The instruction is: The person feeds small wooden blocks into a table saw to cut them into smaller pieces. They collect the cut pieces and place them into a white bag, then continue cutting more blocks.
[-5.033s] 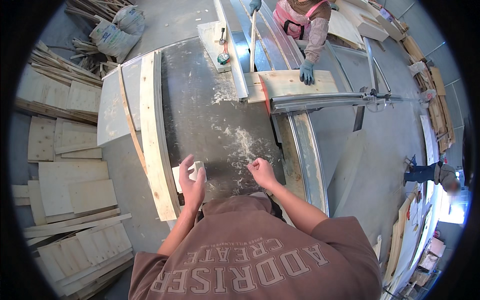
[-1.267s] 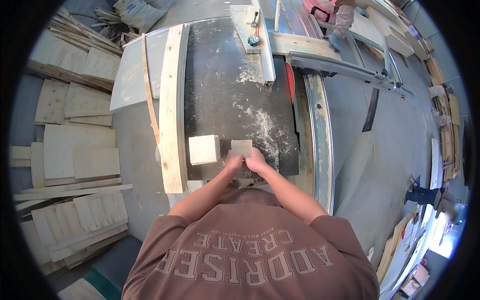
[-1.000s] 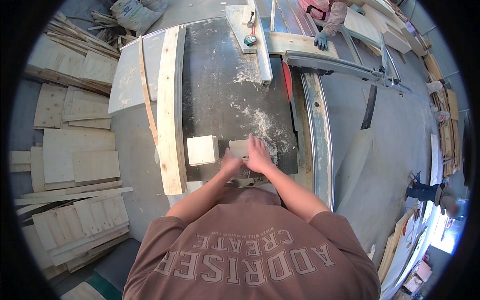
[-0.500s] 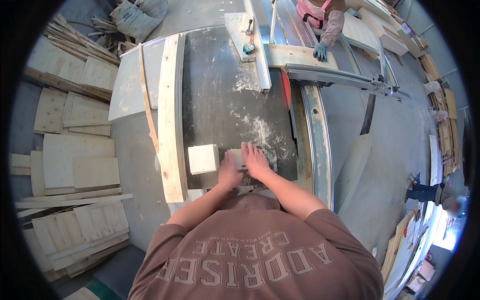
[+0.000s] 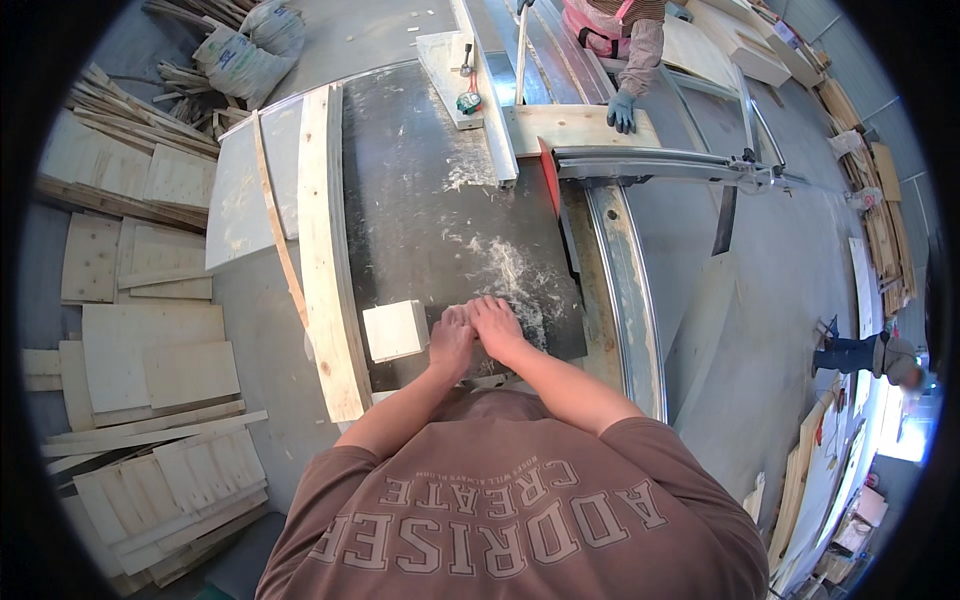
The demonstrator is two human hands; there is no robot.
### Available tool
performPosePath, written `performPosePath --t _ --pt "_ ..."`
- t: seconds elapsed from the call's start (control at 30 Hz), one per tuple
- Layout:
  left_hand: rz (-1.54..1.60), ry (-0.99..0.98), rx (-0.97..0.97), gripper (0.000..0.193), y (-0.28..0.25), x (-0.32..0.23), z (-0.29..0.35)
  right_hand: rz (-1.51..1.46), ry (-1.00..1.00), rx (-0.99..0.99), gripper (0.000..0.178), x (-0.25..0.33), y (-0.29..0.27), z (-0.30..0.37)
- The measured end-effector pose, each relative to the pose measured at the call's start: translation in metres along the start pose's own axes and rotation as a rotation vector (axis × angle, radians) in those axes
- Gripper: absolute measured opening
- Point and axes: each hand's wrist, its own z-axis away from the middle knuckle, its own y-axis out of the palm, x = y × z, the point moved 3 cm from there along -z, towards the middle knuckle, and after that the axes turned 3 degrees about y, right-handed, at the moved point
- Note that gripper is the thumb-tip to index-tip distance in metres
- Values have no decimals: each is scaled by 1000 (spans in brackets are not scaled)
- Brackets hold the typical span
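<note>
My left hand [image 5: 452,338] and my right hand [image 5: 496,328] are side by side at the near edge of the dark saw table [image 5: 420,240]. Their fingers are curled and close together around a small pale piece of wood, which the hands now almost wholly hide. Just left of my left hand sits a neat stack of square wooden pieces [image 5: 394,331]. Pale sawdust and shavings [image 5: 512,270] lie beyond my right hand. Farther off, a red blade guard [image 5: 549,175] stands beside the slot at the table's right side.
Long boards [image 5: 322,250] lie along the table's left side, beside a thin strip [image 5: 275,210]. A metal fence [image 5: 487,90] and a tape measure [image 5: 468,102] are at the far end. Across the table, a co-worker's gloved hand [image 5: 621,112] rests on a plank [image 5: 560,128]. Wood panels [image 5: 150,330] fill the left.
My hands have drawn closer together, and the small wooden piece visible between them before is now covered. The whole view has shifted slightly. The co-worker's hand stays on the plank.
</note>
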Motion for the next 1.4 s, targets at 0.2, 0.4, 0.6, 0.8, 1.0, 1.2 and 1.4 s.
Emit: performPosePath --t 0.2,0.4,0.6,0.8,1.0,1.2,1.4 --pt "-82 28 -25 68 15 4 -1 -21 9 -11 39 1 1 0" --pt "-48 35 -53 68 18 5 -2 -1 7 -42 40 0 4 0" --pt "-63 47 -149 55 18 5 0 -2 3 -22 41 0 5 0" --pt "-75 60 -166 43 13 3 0 -7 1 -23 39 -1 6 0" --pt "-119 68 -212 42 14 3 1 5 3 -19 39 -1 5 0" --pt "-113 37 -46 55 10 2 -1 1 4 -4 42 0 2 1" --pt "-104 29 7 61 11 2 -2 -6 6 -7 46 0 4 1"
